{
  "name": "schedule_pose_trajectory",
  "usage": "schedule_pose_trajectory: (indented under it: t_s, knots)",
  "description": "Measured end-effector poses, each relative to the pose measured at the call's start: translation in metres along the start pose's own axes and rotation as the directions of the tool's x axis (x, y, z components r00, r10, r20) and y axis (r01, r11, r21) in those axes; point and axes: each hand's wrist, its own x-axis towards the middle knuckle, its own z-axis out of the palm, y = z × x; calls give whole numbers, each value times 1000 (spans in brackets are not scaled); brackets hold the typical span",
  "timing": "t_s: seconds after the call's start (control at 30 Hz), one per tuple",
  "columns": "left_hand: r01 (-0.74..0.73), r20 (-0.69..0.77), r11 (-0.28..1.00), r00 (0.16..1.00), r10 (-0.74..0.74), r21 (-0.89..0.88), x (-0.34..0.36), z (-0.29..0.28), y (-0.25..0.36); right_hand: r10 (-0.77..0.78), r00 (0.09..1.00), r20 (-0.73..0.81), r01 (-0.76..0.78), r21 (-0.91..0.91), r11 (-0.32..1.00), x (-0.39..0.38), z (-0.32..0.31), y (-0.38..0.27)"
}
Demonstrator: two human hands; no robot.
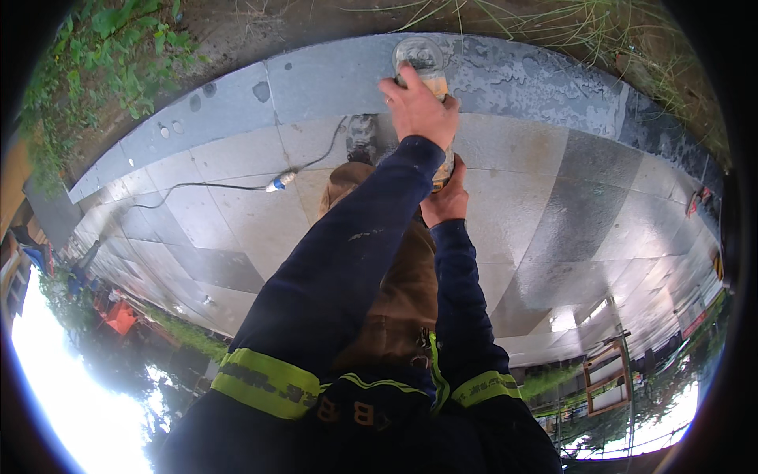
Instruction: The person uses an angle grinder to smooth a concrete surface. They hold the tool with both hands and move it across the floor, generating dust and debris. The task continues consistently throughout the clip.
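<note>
An angle grinder (435, 82) with a worn yellow-orange and grey body points away from me, its round disc end at the grey stone edging (339, 88). My left hand (422, 110) is wrapped over its front part, just behind the disc. Further back, my right hand (447, 197) grips the rear of the body. Both forearms are in dark blue sleeves with yellow-green bands. Whether the disc touches the stone or is spinning, I cannot tell.
A black cable (201, 185) with a blue and white plug connector (281, 182) runs leftward over the paving slabs (513, 150). My shoe (362, 136) is beside the edging. Green plants (118, 67) and dry grass border bare soil beyond it. Wet, shiny slabs lie to the right.
</note>
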Motion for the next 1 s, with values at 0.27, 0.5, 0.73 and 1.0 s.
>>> schedule_pose_trajectory:
  t_s: [0.27,0.5,0.73,1.0]
  knots:
    - [-19,13,1000,1000,19,22,-8,5,0,39,999,-4,-38,65,997,-8,-2,7]
    - [56,67,996,996,-61,66,-6,2,-2,113,993,30,-114,30,993,-7,-2,1]
    - [29,29,998,999,-31,56,-4,-3,-4,59,998,39,-60,27,998,-10,0,-2]
    - [31,-3,995,1000,-31,95,-6,-10,-7,83,993,80,-87,40,995,-15,6,-5]
